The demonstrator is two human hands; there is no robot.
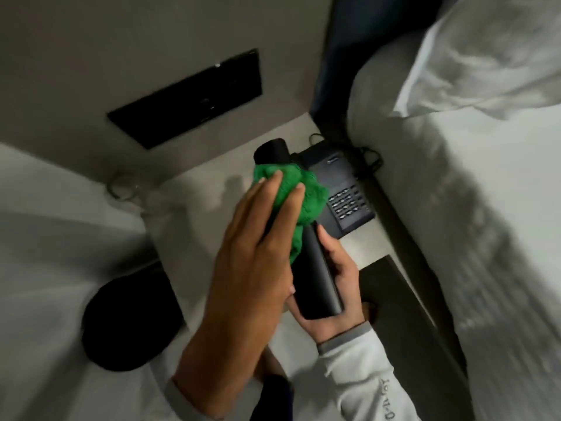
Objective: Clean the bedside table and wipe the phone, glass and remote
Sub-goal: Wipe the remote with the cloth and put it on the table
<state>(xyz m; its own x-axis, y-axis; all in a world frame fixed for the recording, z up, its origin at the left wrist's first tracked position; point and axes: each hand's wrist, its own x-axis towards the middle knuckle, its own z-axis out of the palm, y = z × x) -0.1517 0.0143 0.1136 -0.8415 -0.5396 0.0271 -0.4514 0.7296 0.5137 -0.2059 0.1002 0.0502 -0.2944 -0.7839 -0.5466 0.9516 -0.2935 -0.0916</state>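
Together, our right hand (331, 287) grips the lower end of the black handset (315, 268) while our left hand (258, 238) presses a green cloth (303, 196) flat against its upper part, above the phone base (343, 192).

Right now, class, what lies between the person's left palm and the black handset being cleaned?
A crumpled green cloth lies there: the left hand presses it against the black handset, which the right hand holds. The head view shows it.
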